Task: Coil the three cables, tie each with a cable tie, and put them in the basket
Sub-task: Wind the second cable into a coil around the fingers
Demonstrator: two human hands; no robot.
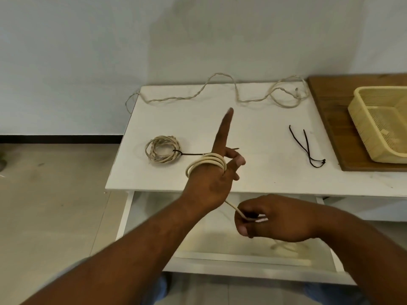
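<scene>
Across white table and adjoining board: basket shows no cable in it. Third cable lies loose along the back edge. Left hand carries second cable in loops, lower fingers curled on them; right hand pinches its free end. First coil is tied, not binned. Two cable ties unused. No legible writing.

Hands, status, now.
Left hand: cable wound round it, index straight; grip cannot be told.
Right hand: pinches the cable's free end.
</scene>
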